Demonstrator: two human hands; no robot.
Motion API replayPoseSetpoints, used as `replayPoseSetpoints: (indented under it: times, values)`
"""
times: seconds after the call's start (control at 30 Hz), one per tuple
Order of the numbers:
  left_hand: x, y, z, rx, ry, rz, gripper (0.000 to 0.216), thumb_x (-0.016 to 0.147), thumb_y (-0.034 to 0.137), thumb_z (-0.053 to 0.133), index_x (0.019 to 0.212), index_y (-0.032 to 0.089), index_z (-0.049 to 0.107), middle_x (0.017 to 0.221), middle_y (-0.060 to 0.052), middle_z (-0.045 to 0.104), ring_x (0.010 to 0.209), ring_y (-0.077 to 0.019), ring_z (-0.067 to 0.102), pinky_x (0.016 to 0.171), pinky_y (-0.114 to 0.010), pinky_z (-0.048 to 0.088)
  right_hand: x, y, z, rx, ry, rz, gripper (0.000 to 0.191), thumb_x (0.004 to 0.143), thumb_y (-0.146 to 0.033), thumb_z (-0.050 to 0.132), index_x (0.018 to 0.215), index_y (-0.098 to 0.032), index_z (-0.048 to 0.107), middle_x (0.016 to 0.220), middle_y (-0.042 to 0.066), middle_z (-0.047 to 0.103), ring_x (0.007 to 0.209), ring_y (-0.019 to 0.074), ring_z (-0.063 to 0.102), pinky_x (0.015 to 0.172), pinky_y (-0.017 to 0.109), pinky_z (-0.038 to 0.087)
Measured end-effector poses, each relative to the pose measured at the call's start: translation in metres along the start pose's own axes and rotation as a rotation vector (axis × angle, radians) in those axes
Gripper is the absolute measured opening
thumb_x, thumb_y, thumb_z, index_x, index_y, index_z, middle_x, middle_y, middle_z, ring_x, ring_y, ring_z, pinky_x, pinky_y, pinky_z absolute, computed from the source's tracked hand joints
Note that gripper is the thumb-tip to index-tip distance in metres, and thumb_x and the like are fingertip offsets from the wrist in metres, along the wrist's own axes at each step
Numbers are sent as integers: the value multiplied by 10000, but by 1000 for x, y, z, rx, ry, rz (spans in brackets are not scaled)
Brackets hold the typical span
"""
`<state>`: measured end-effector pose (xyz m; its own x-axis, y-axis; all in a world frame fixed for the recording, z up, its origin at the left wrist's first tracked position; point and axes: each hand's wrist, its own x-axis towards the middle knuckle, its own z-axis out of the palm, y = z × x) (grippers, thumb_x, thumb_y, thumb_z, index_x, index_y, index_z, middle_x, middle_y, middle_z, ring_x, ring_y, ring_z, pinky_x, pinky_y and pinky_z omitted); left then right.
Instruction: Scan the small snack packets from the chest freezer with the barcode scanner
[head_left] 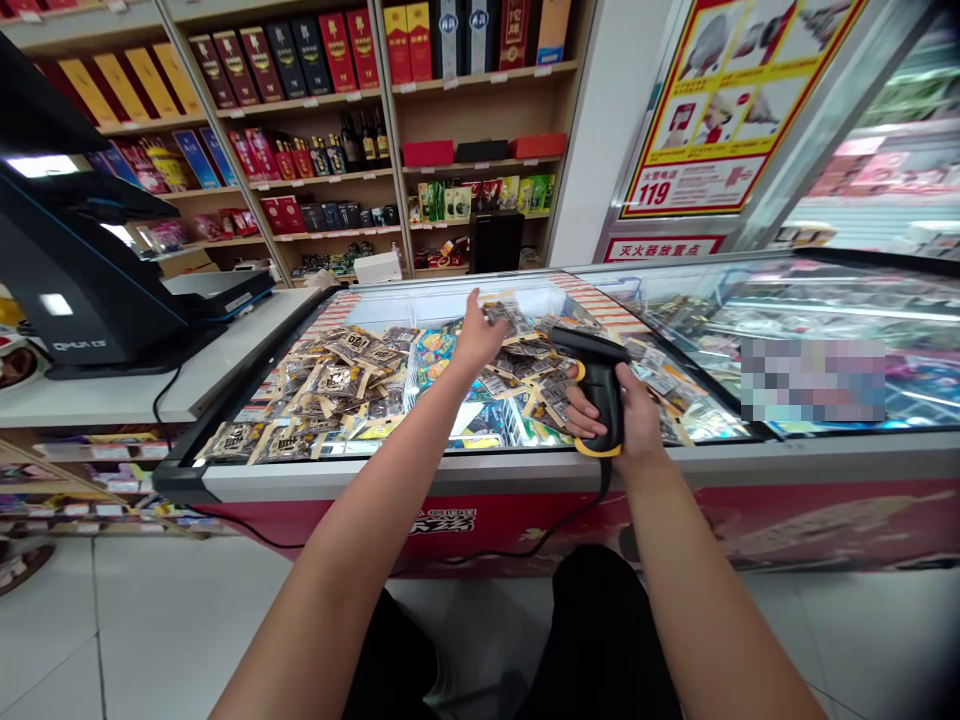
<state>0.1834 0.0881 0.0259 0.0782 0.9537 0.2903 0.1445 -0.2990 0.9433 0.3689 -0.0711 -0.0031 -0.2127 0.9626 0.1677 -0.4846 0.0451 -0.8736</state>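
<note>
My right hand [634,415] is wrapped round the grip of a black and yellow barcode scanner [604,395], held above the front part of the freezer top. Its black cable hangs down in front of the freezer. My left hand [480,335] reaches forward to the far part of the heap, fingers closed on a small snack packet [508,312] with dark contents. Similar snack packets [337,378] lie piled on the glass to the left, and more lie under the scanner and to its right.
The chest freezer [300,485] stands before my knees, its glass top continuing right. A checkout terminal [82,240] stands on the counter [112,395] at left. Shelves [315,100] of boxes and bottles rise behind, beside a fire-safety poster [727,110].
</note>
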Motion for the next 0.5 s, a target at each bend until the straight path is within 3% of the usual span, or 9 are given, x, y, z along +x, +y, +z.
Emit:
replayPoseSetpoints:
  times: [0.13, 0.27, 0.37, 0.5]
  values:
    - [5, 20, 26, 345, -132, 164, 534, 909, 128, 660, 1438, 143, 593, 1350, -178, 711, 1225, -292, 686, 1073, -401, 514, 0, 3, -1, 4, -22, 12, 504, 921, -733, 617, 1035, -242, 614, 595, -67, 375, 393, 80, 209, 377, 252, 247]
    - [-9, 31, 32, 742, -194, 310, 357, 949, 183, 627, 1293, 107, 689, 1307, -211, 717, 1292, -358, 627, 1160, -473, 440, 0, 3, -2, 16, -23, 29, 514, 910, -735, 634, 1034, -236, 624, 600, -65, 377, 401, 75, 202, 387, 248, 231]
    - [-27, 34, 16, 922, -151, 338, 339, 990, 239, 574, 1281, 116, 699, 1321, -217, 689, 1312, -376, 581, 1172, -495, 404, 0, 3, -2, 28, -20, 45, 514, 899, -729, 651, 1035, -234, 635, 602, -61, 379, 412, 76, 198, 401, 254, 223]
    - [-53, 32, -30, 1158, -81, 179, 369, 997, 304, 549, 1296, 152, 703, 1395, -248, 623, 1349, -442, 509, 1101, -570, 421, 0, 4, -3, 10, -28, 71, 499, 905, -726, 648, 1026, -242, 631, 609, -54, 383, 414, 84, 218, 412, 270, 242]
